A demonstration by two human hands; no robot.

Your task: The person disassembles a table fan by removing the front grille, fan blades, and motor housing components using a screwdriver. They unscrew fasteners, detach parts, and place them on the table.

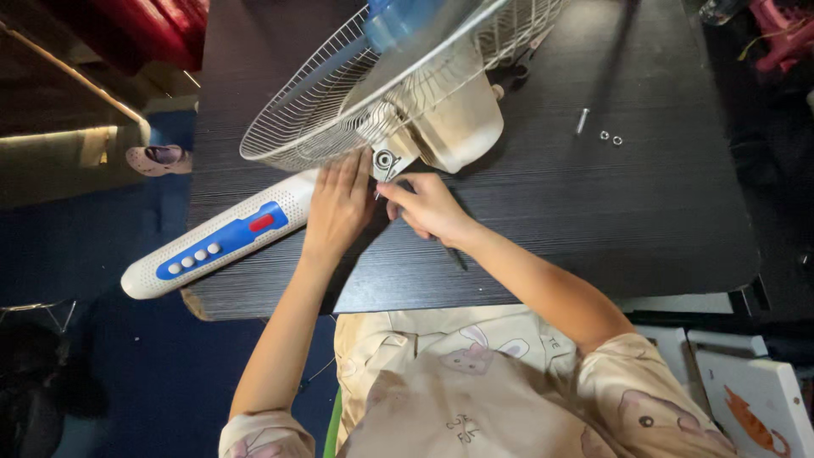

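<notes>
The fan [407, 76] lay on the table [593, 212], its control stem [212, 246] extending left. Both hands [339, 203] [428, 208] rested below the hinge; a bolt [582, 120] and nuts [610, 137] lay to the right.

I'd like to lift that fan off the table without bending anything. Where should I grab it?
Probably by the white stem with the blue button panel, coming from the table's left edge, where its rounded end overhangs. It is a thick, rigid bar lying flat, open for a full grip. The wire grille looks thin, and both hands work at the neck joint.
</notes>
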